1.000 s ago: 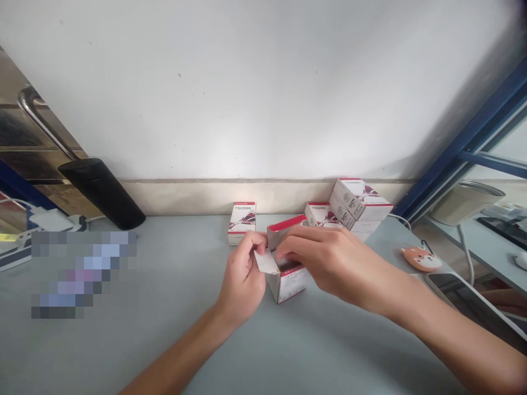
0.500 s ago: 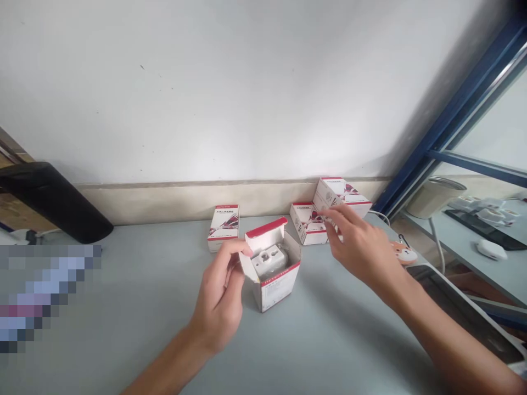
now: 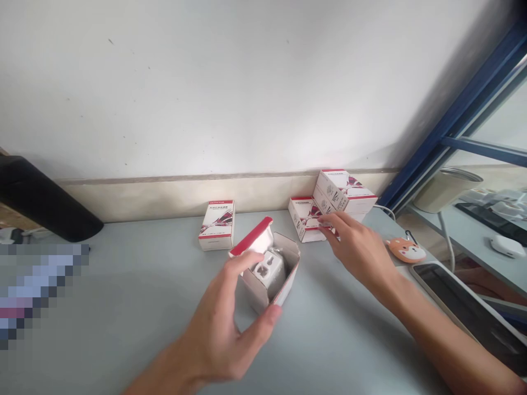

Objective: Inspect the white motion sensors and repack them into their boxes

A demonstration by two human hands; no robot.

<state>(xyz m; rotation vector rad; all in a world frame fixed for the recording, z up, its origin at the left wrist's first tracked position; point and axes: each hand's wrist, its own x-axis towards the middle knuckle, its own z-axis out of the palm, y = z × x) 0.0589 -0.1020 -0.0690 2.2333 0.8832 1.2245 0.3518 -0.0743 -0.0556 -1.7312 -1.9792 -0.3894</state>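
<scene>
A small white and red cardboard box (image 3: pixel 258 293) stands with its top open and its lid flap raised. Inside it lies a white plastic device (image 3: pixel 269 269) in clear wrap, partly hidden by the box walls. My left hand (image 3: pixel 218 323) grips the box, its fingers at the flap and its thumb at the near right side. Farther right, my right hand (image 3: pixel 362 247) has thumb and fingertips pinched together, in front of a closed box (image 3: pixel 302 216) of the same print. Whatever lies between those fingertips is too small to make out.
Another printed box (image 3: pixel 218 225) is by the wall on the left; stacked boxes (image 3: pixel 360 192) stand behind my right hand. At right are an orange animal-face case (image 3: pixel 405 249) and a dark-screened device (image 3: pixel 465 307). A black cylinder (image 3: pixel 53 200) rises at far left.
My left hand has shifted from the flap to a wider grip around the open box, which has tilted. My right hand stays pinched near the back boxes. The view has moved slightly.
</scene>
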